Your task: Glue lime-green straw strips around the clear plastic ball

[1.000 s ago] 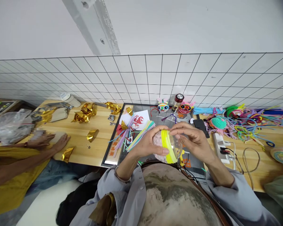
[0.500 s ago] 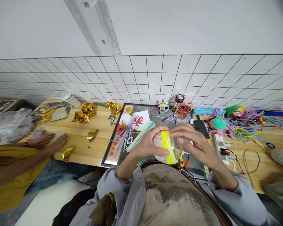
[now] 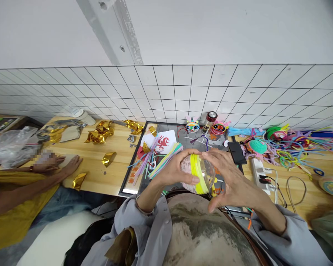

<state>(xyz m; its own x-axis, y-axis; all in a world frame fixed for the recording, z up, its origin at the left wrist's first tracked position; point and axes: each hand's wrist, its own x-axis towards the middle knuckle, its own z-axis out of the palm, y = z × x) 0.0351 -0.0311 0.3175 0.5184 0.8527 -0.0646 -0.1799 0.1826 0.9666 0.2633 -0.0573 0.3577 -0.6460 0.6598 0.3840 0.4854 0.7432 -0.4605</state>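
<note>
My left hand (image 3: 170,171) grips a clear plastic ball (image 3: 210,173) in front of my chest. Pink fuzzy strands cover the ball's left side, and a bright yellow band (image 3: 197,171) of strands runs around its middle. The right part is bare, see-through plastic. My right hand (image 3: 230,181) is spread open beside the ball, thumb apart and low; its fingertips are close to the top of the yellow band, and I cannot tell whether they touch it. Below the ball a yellow glue gun (image 3: 214,187) shows in part.
Pastel pipe cleaners (image 3: 166,160) lie on the framed board. Behind stand a flask (image 3: 210,122) and two decorated balls. To the right are a phone (image 3: 237,152), a power strip (image 3: 259,173) and tangled pipe cleaners (image 3: 291,157). At left, a co-worker's hand (image 3: 70,165) rests near gold foil (image 3: 101,132).
My right hand has opened, its thumb swinging down and away from the ball, uncovering the clear side. The left hand and ball stay nearly in place.
</note>
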